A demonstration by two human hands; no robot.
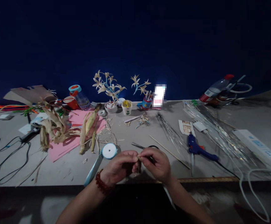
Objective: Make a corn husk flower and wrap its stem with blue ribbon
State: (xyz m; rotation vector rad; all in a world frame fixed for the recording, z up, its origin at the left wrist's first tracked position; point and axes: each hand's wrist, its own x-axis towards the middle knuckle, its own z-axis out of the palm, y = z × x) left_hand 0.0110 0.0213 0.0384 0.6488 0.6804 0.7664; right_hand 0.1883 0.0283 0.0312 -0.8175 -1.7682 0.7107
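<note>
Both hands meet at the table's front edge, fingertips touching. My left hand (123, 165), with a red bead bracelet (101, 183) at the wrist, is closed in a pinch on a small pale husk piece (139, 159). From the other side my right hand (157, 163) pinches the same piece. Its lower part hangs between the hands, partly hidden by fingers. Just behind the right hand lie black-handled scissors (139, 146), their handles partly covered. A roll of light blue ribbon (109, 151) is left of the hands, its tail reaching the table edge.
Dried corn husks (56, 127) lie on pink paper (64, 147) at left. Husk flowers (107, 84) stand at the back near a white cup (126, 108). To the right are a thin stick (169, 151), a blue glue gun (199, 148), wires (173, 130) and a power strip (258, 149).
</note>
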